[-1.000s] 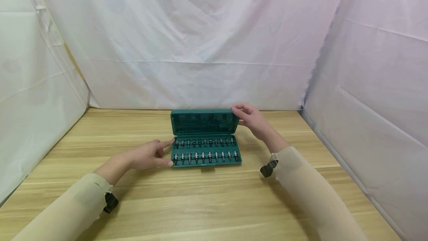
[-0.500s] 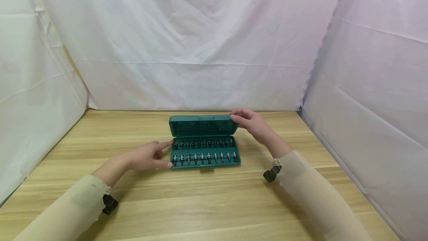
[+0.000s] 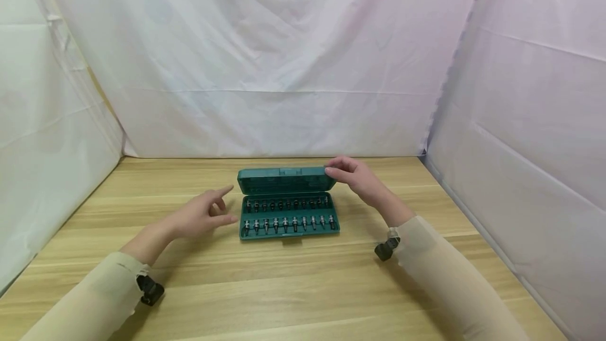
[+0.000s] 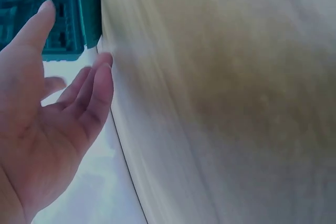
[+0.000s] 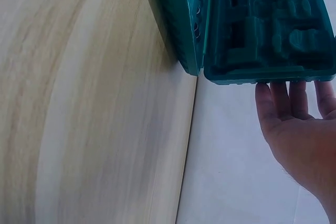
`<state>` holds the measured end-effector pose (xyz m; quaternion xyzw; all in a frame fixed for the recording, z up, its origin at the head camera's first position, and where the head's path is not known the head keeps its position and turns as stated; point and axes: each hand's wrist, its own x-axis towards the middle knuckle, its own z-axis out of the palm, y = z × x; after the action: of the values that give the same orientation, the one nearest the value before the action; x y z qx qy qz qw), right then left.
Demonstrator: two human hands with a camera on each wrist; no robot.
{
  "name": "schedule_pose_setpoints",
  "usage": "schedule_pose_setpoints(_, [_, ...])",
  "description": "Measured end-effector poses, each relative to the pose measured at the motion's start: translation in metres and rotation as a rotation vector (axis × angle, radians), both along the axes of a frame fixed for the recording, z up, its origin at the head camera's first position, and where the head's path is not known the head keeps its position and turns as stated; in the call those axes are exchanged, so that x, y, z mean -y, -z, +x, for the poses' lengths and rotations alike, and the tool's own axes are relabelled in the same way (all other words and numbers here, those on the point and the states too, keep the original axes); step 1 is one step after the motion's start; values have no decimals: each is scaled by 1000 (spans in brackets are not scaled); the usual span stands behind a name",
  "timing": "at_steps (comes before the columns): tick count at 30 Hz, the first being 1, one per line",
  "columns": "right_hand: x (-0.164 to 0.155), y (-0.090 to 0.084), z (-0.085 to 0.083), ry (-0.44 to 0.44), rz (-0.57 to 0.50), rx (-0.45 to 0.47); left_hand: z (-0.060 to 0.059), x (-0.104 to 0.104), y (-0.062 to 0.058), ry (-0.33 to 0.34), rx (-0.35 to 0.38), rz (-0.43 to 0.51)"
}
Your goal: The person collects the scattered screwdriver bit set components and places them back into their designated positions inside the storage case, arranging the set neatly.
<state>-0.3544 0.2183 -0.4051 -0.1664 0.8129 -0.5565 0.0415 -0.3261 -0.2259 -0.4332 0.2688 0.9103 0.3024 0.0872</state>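
A green plastic socket case [image 3: 290, 213] lies on the table with its lid [image 3: 279, 174] raised and leaning forward over the base. Two rows of metal bit sockets [image 3: 285, 224] stand in the base. My right hand [image 3: 358, 179] holds the lid by its upper right corner, thumb in front; in the right wrist view several fingers [image 5: 266, 106] touch the lid's end. Just left of the case, my left hand [image 3: 196, 216] hovers apart from it, index finger and thumb extended. The left wrist view shows that palm [image 4: 52, 135] holding nothing.
The case rests on a wood-grain table [image 3: 293, 288]. White cloth [image 3: 274, 62] hangs behind the table, with more cloth walls at left and right. Each wrist carries a small black camera [image 3: 386, 249].
My right hand has tipped the lid forward and down, so more of its outer top shows. My left hand has let go of the case's left end and drawn away leftward.
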Motion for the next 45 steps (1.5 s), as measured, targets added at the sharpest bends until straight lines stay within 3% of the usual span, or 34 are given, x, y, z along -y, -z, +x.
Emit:
schedule_pose_setpoints(7, [-1, 0, 3, 8, 24, -6, -6, -3, -5, -50, -105, 102])
schedule_pose_setpoints(11, [-1, 0, 7, 14, 20, 2, -9, -9, -11, -34, -145, 150])
schedule_pose_setpoints(18, [1, 0, 13, 4, 22, 4, -11, -21, -19, 27, -195, 154])
schedule_pose_setpoints(30, [-2, -1, 18, -35, 63, -23, -9, -41, -33, 44, -137, 154])
schedule_pose_setpoints(40, [-7, 0, 29, -40, 116, -42, -10, -58, -41, 64, -182, 85])
schedule_pose_setpoints(45, [-8, 0, 34, -45, 127, -32, -9, -63, -40, 75, -167, 63])
